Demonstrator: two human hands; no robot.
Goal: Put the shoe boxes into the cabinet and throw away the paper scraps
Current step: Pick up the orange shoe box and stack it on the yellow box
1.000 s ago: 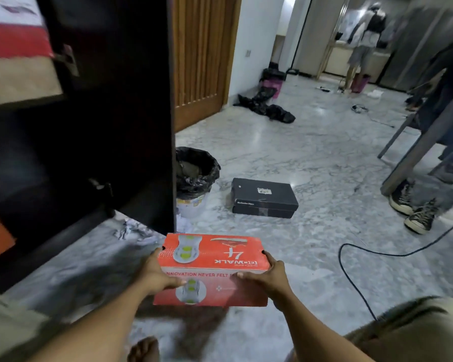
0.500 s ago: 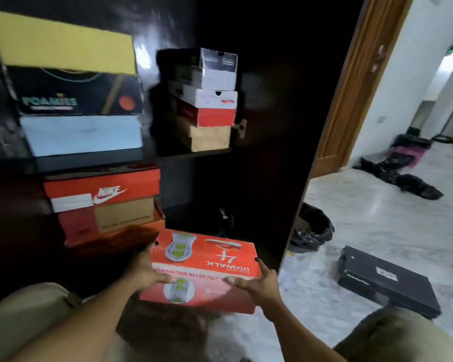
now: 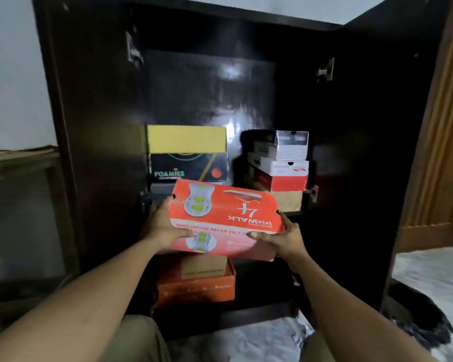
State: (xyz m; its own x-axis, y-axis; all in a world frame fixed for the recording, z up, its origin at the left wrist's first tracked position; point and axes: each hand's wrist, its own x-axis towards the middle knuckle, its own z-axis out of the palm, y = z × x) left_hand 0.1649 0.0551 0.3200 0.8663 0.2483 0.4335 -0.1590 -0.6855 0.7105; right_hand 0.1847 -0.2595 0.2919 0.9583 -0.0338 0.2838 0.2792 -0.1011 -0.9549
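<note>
Head view faces the open cabinet [image 3: 209, 95] — close, slightly downward.

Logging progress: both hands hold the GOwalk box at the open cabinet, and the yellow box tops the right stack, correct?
No: the head view shows the yellow box topping the left stack. The left hand and right hand do hold the GOwalk box at the open cabinet.

One red-orange shoe box [image 3: 228, 215] was held by two hands: left hand [image 3: 165, 228], right hand [image 3: 285, 239]. In the one cabinet [image 3: 220, 35], seven boxes were counted above — a left stack [image 3: 187, 152] of three, a right stack [image 3: 285, 163] of four — and at least one lower orange box [image 3: 196, 286].
</note>
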